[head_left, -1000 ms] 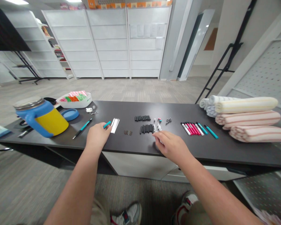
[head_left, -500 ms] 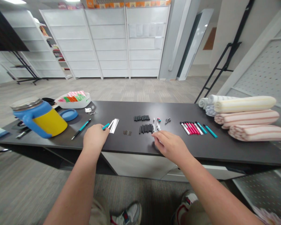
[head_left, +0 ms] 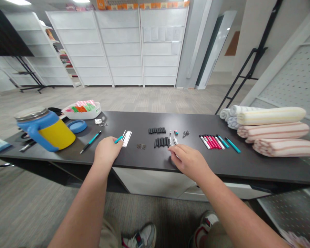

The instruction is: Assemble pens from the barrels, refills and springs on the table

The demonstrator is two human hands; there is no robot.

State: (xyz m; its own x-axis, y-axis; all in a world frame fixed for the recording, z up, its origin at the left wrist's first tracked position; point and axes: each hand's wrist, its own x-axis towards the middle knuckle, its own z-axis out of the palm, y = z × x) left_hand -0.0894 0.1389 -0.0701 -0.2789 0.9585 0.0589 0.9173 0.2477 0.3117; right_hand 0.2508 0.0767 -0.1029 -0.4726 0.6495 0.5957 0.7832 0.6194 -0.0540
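My left hand [head_left: 107, 151] rests on the dark table [head_left: 150, 158] with its fingers curled around a teal pen barrel [head_left: 118, 139], next to a bundle of thin white refills [head_left: 126, 137]. My right hand [head_left: 187, 160] lies palm down with its fingers bent, fingertips touching small white pen parts [head_left: 173, 140]. Rows of black pen grips [head_left: 162, 142] and tiny springs [head_left: 141, 146] lie between the hands. Finished pens in pink, white and teal [head_left: 215, 141] are lined up to the right.
A yellow and blue jug [head_left: 47, 132] stands at the left with a blue lid [head_left: 76, 126], a teal pen [head_left: 91, 141] and a white tray of coloured items [head_left: 82, 109]. Rolled striped towels [head_left: 274, 132] are stacked at the right end.
Both hands stay almost in place; only the camera view shifts slightly.
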